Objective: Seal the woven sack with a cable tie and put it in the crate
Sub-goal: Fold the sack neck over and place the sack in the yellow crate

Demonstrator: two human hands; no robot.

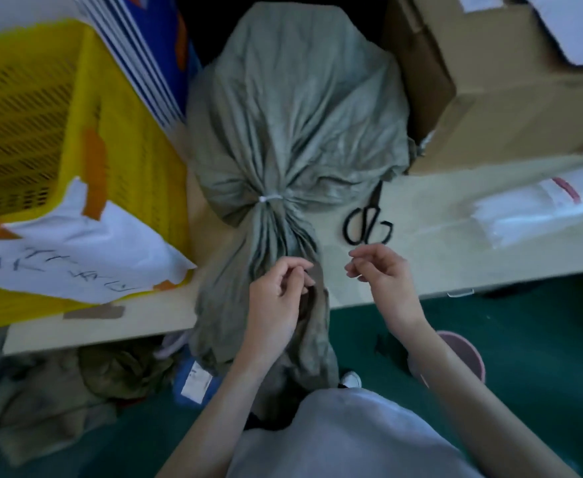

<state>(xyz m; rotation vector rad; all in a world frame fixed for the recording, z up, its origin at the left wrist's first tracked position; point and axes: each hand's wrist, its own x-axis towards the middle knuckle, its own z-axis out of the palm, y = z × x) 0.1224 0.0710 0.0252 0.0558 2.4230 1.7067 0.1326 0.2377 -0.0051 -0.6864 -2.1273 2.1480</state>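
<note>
A grey-green woven sack (pixel 293 108) lies on the pale table (pixel 431 201), its neck gathered tight by a white cable tie (pixel 270 198). The loose mouth of the sack hangs over the table's front edge. My left hand (pixel 278 298) hovers over that loose end with fingers curled, touching or nearly touching the fabric. My right hand (pixel 378 270) is just right of the sack's tail, fingertips pinched loosely with nothing visible in them. A yellow perforated crate (pixel 76 139) stands at the left with a handwritten paper taped on it.
Black scissors (pixel 369 222) lie on the table right of the sack's neck. Cardboard boxes (pixel 511 88) fill the back right, clear plastic bags (pixel 538 212) the right. Blue-white boards (pixel 152 46) lean behind the crate. Fabric heaps (pixel 51 391) and a pink bin (pixel 462 353) sit on the green floor.
</note>
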